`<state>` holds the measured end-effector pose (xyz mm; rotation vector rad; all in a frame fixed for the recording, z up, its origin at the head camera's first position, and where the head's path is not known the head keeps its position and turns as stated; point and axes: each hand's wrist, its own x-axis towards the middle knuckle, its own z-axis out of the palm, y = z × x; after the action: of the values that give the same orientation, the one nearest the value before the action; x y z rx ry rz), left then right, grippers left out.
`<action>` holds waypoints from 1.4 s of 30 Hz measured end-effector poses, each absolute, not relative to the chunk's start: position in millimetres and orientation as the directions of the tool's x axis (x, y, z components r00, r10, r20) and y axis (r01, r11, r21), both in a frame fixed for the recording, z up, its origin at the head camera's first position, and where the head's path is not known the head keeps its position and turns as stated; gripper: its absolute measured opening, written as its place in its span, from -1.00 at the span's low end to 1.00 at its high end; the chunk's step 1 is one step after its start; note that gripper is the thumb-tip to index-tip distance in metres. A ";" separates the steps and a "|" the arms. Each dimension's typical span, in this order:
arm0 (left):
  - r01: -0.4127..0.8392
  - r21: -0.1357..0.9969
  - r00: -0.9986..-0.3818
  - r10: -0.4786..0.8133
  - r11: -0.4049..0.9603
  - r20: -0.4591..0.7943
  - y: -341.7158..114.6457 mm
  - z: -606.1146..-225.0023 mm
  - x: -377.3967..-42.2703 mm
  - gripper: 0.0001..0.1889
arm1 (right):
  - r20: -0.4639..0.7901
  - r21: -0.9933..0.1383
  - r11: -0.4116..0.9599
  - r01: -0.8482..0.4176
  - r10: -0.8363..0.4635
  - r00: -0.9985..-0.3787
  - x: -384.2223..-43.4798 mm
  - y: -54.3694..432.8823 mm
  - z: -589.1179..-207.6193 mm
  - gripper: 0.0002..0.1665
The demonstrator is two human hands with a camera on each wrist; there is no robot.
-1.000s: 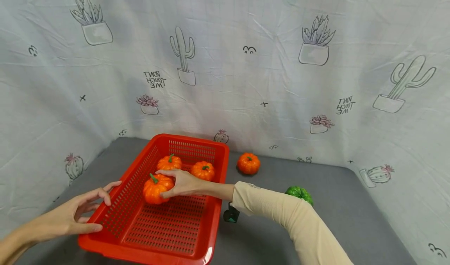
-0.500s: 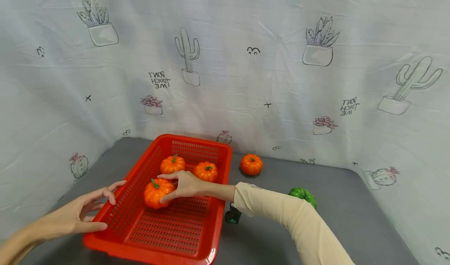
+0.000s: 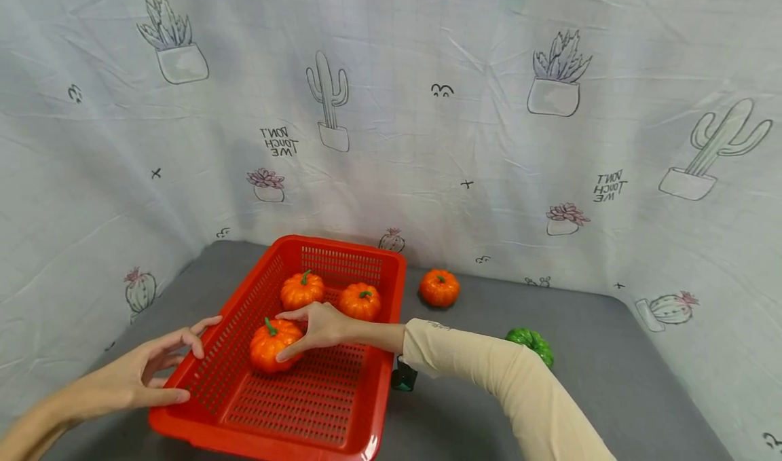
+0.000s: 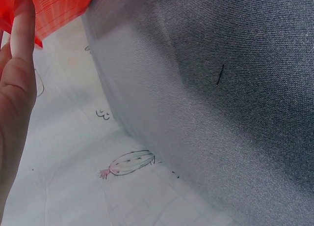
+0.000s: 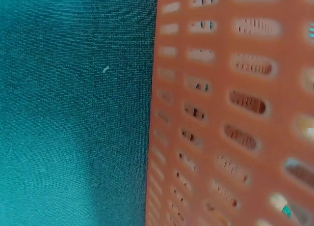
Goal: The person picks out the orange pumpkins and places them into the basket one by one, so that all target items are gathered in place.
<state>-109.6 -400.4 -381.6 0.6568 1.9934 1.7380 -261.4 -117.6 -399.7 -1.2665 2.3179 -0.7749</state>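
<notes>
A red perforated plastic basket (image 3: 293,407) stands on the grey table, at left of centre in the head view. My left hand (image 3: 137,373) holds its left rim, thumb on the near side and fingers over the edge. Inside the basket, my right hand (image 3: 320,328) grips an orange pumpkin (image 3: 269,349) with a green stem, thumb in front and fingers behind. Two smaller orange pumpkins, a left one (image 3: 302,291) and a right one (image 3: 359,303), sit toward the basket's far end. The right wrist view shows just the basket's slotted side (image 5: 211,108) and cloth, with the hand hidden.
Right of the basket, another orange pumpkin (image 3: 439,288) lies near the back of the table (image 3: 476,407). A green pumpkin-shaped piece (image 3: 530,344) is partly covered by the right sleeve. A small black device (image 3: 403,377) shows under the right forearm. Printed cloth hangs behind.
The held pumpkin has moved slightly down and toward the near end inside the basket, with my right hand round it. The whole head view has shifted a little; the left hand keeps its place.
</notes>
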 end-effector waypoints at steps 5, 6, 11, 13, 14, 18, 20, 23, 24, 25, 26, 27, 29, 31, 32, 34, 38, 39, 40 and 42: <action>0.077 0.992 -0.807 0.591 0.104 0.001 -399.4 -383.1 -109.1 -0.63 | -0.076 -0.647 0.459 -0.609 -0.833 -0.548 -260.4 -120.7 -401.4 -0.16; 0.070 0.992 -0.808 0.589 0.101 -0.003 -399.5 -383.0 -109.2 -0.63 | -0.073 -0.648 0.457 -0.609 -0.833 -0.548 -260.4 -121.1 -401.3 -0.16; 0.117 0.981 -0.825 0.564 0.156 0.008 -400.0 -382.7 -108.5 -0.63 | -0.065 -0.652 0.450 -0.610 -0.835 -0.546 -260.0 -122.0 -400.9 -0.16; 0.142 0.972 -0.833 0.553 0.189 0.015 -400.2 -382.7 -107.9 -0.63 | -0.060 -0.658 0.443 -0.610 -0.837 -0.543 -259.9 -122.4 -401.2 -0.16; 0.144 0.971 -0.834 0.552 0.192 0.015 -400.4 -382.7 -107.7 -0.63 | -0.056 -0.657 0.440 -0.612 -0.838 -0.543 -259.8 -122.6 -401.6 -0.17; 0.133 0.974 -0.832 0.554 0.181 0.010 -400.4 -382.9 -107.9 -0.63 | -0.034 -0.641 0.433 -0.634 -0.841 -0.540 -259.3 -124.3 -403.2 -0.18; 0.130 0.979 -0.824 0.566 0.159 0.017 -400.0 -383.2 -108.5 -0.62 | -0.033 -0.629 0.440 -0.641 -0.839 -0.543 -258.5 -125.1 -403.8 -0.19; 0.118 0.987 -0.810 0.586 0.113 0.029 -399.5 -383.9 -109.8 -0.62 | -0.039 -0.627 0.445 -0.639 -0.838 -0.545 -257.6 -125.9 -404.4 -0.19; 0.108 0.989 -0.805 0.593 0.097 0.030 -399.6 -384.0 -110.0 -0.62 | -0.041 -0.627 0.446 -0.639 -0.838 -0.545 -257.4 -126.0 -404.5 -0.19; 0.103 0.991 -0.801 0.597 0.085 0.032 -399.6 -384.0 -110.1 -0.61 | -0.042 -0.627 0.446 -0.639 -0.838 -0.544 -257.2 -126.1 -404.4 -0.19; 0.098 0.992 -0.800 0.599 0.078 0.032 -399.7 -384.0 -110.2 -0.61 | -0.041 -0.627 0.446 -0.639 -0.838 -0.544 -257.3 -126.2 -404.3 -0.19; 0.091 0.993 -0.803 0.596 0.080 0.026 -399.9 -383.8 -110.1 -0.61 | -0.041 -0.626 0.446 -0.640 -0.838 -0.544 -257.2 -126.3 -404.0 -0.19; 0.096 0.991 -0.808 0.588 0.095 0.022 -400.2 -383.5 -109.7 -0.61 | -0.039 -0.624 0.448 -0.641 -0.837 -0.546 -257.1 -126.3 -403.6 -0.19; 0.106 0.987 -0.816 0.578 0.118 0.019 -400.5 -383.3 -109.2 -0.61 | -0.033 -0.609 0.451 -0.652 -0.836 -0.548 -257.0 -126.7 -403.3 -0.19; 0.108 0.986 -0.818 0.575 0.125 0.017 -400.6 -383.1 -109.1 -0.62 | -0.029 -0.602 0.452 -0.659 -0.837 -0.547 -256.8 -126.8 -403.4 -0.19; 0.110 0.985 -0.820 0.572 0.133 0.014 -400.8 -383.1 -109.0 -0.62 | -0.019 -0.581 0.450 -0.678 -0.840 -0.542 -256.4 -127.3 -403.5 -0.19; 0.091 0.986 -0.822 0.569 0.136 -0.002 -401.3 -382.9 -109.0 -0.63 | -0.013 -0.546 0.452 -0.706 -0.846 -0.533 -255.6 -128.0 -403.9 -0.15; 0.093 0.986 -0.822 0.569 0.138 -0.002 -401.4 -383.1 -109.0 -0.62 | -0.015 -0.541 0.454 -0.708 -0.847 -0.532 -255.5 -128.1 -403.7 -0.13; 0.092 0.987 -0.820 0.573 0.133 -0.001 -401.6 -383.2 -109.3 -0.62 | -0.016 -0.537 0.456 -0.710 -0.847 -0.531 -255.4 -128.2 -403.7 -0.12; 0.083 0.990 -0.815 0.579 0.114 0.001 -401.8 -383.5 -109.9 -0.61 | -0.021 -0.535 0.457 -0.711 -0.848 -0.529 -255.6 -128.5 -403.5 -0.09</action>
<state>-109.9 -401.8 -383.5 0.6435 2.0122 1.7471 -255.6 -128.5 -403.5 -1.3355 2.4243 -0.6882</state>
